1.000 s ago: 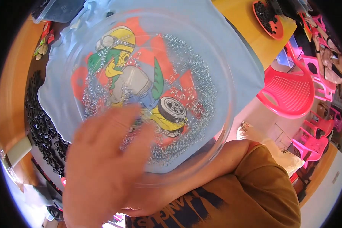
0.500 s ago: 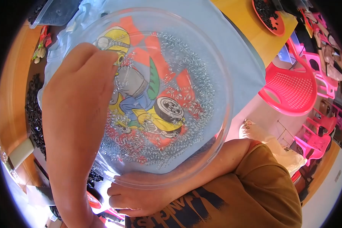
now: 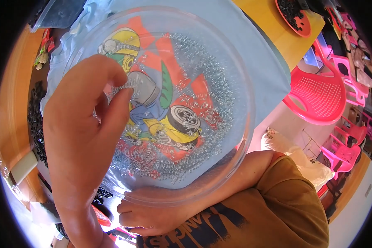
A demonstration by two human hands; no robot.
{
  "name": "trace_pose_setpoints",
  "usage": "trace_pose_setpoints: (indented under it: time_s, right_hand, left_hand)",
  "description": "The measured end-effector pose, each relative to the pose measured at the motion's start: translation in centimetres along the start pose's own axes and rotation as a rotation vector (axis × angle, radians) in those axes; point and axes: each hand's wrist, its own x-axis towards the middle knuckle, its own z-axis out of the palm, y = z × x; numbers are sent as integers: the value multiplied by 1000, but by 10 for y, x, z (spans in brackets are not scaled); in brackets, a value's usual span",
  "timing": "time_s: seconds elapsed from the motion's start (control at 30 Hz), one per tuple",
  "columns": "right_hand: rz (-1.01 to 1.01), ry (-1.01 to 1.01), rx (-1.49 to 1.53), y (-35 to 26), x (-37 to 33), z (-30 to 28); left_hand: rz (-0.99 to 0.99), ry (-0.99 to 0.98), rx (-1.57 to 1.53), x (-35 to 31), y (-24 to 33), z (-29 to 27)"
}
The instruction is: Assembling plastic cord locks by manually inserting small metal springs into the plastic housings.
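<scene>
A wide, clear round tray holds a great many small metal coil springs, strewn thickest along its right and lower sides. A coloured cartoon picture shows in its middle. Over the tray's left part is my left hand, back up, thumb and forefinger bent toward each other in a pinch above the springs. Whatever is between those fingertips is too small to make out. Under the tray's near rim lies my right hand, its fingers curled in and their inner side hidden.
Light blue cloth covers the table beneath the tray. Black small parts lie heaped at the left, and more fill an orange plate at the far right. A pink chair stands right; a pale sack sits below it.
My left hand has drawn back slightly toward me and turned, so its thumb and forefinger now show. My right hand stays in place.
</scene>
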Motion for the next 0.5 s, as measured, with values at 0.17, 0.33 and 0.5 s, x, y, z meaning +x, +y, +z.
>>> trace_pose_setpoints:
  time_s: [0.17, 0.33, 0.5]
  right_hand:
    - [40, -46, 32, 1, 0, 1]
    - [4, 1, 62, 0, 2, 1]
    - [-6, -46, -15, 0, 0, -4]
  left_hand:
    - [-120, -24, -279, -14, 4, -4]
    - [-216, -25, -576, -28, 7, -10]
    - [-379, -36, -956, -38, 4, -18]
